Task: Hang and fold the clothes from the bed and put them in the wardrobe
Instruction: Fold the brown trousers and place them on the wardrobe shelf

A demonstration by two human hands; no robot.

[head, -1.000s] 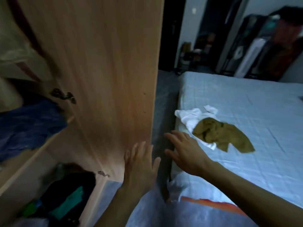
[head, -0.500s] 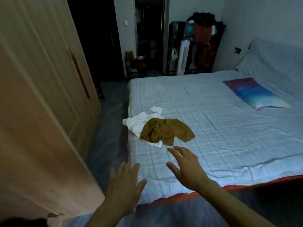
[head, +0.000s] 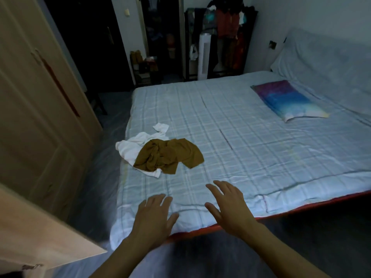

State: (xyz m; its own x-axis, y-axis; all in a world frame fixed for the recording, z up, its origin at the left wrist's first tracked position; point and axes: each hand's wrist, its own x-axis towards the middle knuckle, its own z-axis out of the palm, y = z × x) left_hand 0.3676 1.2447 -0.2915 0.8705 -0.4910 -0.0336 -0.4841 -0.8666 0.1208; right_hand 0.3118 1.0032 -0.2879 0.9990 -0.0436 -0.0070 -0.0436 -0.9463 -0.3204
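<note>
The crumpled mustard-brown cotton garment (head: 168,155) lies on the white cotton top (head: 131,146), near the left edge of the pale checked bed (head: 261,149). My left hand (head: 153,215) and right hand (head: 228,207) hover over the near edge, fingers spread, holding nothing. I should lift the brown piece alone, pinching its hem. Its long axis runs roughly across the bed, left to right.
</note>
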